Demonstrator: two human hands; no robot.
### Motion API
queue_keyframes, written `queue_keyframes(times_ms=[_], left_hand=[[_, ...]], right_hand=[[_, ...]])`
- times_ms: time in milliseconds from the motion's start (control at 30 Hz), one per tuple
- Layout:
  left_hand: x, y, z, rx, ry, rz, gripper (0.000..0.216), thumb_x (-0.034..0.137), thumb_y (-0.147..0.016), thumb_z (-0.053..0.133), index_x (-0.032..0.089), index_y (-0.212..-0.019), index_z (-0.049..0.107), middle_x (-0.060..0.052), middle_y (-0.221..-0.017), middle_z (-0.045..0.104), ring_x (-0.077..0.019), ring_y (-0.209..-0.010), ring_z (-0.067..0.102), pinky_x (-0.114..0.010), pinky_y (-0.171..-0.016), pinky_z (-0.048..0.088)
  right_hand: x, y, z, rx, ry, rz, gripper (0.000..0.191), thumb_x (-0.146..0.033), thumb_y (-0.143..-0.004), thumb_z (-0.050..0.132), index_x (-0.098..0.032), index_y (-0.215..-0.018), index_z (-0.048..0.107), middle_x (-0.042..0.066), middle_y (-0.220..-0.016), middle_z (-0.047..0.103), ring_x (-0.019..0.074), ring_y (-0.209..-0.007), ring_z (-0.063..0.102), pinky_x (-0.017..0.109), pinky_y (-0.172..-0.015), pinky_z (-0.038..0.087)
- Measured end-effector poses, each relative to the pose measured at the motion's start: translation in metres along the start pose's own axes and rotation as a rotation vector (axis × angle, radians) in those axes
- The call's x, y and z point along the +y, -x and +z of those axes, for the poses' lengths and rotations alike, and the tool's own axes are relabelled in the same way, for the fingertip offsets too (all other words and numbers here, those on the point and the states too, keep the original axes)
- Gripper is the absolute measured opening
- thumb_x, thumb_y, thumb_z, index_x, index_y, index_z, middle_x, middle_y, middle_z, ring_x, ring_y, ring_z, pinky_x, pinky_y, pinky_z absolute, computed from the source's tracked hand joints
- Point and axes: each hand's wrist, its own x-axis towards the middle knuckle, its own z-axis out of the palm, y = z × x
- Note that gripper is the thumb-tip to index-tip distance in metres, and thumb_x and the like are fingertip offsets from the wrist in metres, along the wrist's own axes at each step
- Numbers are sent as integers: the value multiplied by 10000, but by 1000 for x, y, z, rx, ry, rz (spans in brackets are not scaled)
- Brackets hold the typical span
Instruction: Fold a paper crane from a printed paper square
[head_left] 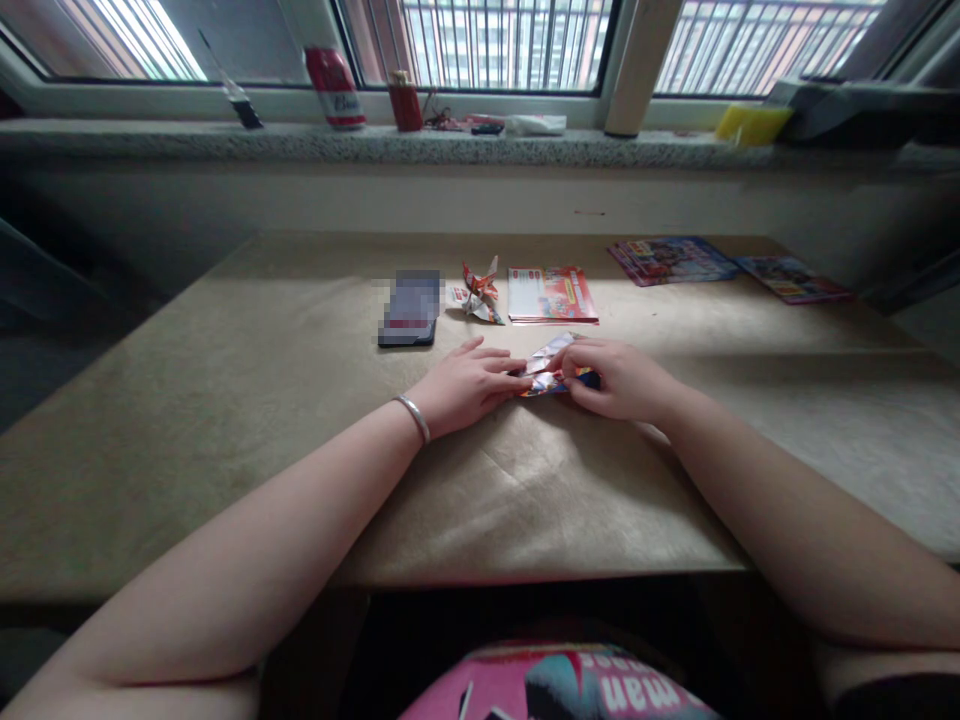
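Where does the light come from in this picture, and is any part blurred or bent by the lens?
Head view: daylight enters through the window, overexposed at top left; the table near the sill is in shadow. The phone is pixelated. The sill curves from lens distortion. The left hand and right hand on the folded paper look sharp.

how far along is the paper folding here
Done: one folded paper figure sits beside the phone. In hand: the left hand and right hand press a partly folded colourful sheet, still flat. Left: a stack of flat sheets lies unfolded.
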Motion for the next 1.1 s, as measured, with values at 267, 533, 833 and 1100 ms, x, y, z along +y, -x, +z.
queue_keyframes(times_ms=[267, 533, 833, 1100], left_hand=[[-1, -1, -1, 88, 78, -25, 192, 223, -901, 549, 216, -935, 738, -53, -1027, 729, -170, -923, 658, -321, -846, 506], [3, 0, -6, 43, 67, -92, 214, 205, -909, 525, 165, -996, 716, -78, -972, 722, -184, -890, 657, -314, -821, 526], [4, 3, -12, -15, -48, 35, 297, 220, -966, 446, 190, -1152, 675, -91, -1074, 708, -175, -931, 662, -303, -839, 529], [4, 3, -3, 5, -99, 76, 335, 236, -954, 474, 150, -1251, 603, -105, -1181, 674, -203, -1050, 638, -350, -928, 534]], right_hand=[[7, -4, 10, 117, -53, 245, 116, -268, -834, 527, -213, -862, 624, 51, -925, 701, 191, -818, 609, 297, -736, 430], [24, -12, 22, 118, 54, 349, 148, -330, -820, 549, -202, -803, 620, 61, -899, 678, 193, -798, 575, 294, -680, 397], [25, -13, 20, 34, 81, 399, 174, -362, -830, 543, -213, -811, 629, 63, -856, 691, 195, -768, 587, 285, -647, 371], [31, -10, 5, -46, 81, 449, 227, -393, -818, 558, -202, -701, 595, 23, -719, 641, 155, -659, 528, 271, -590, 333]])
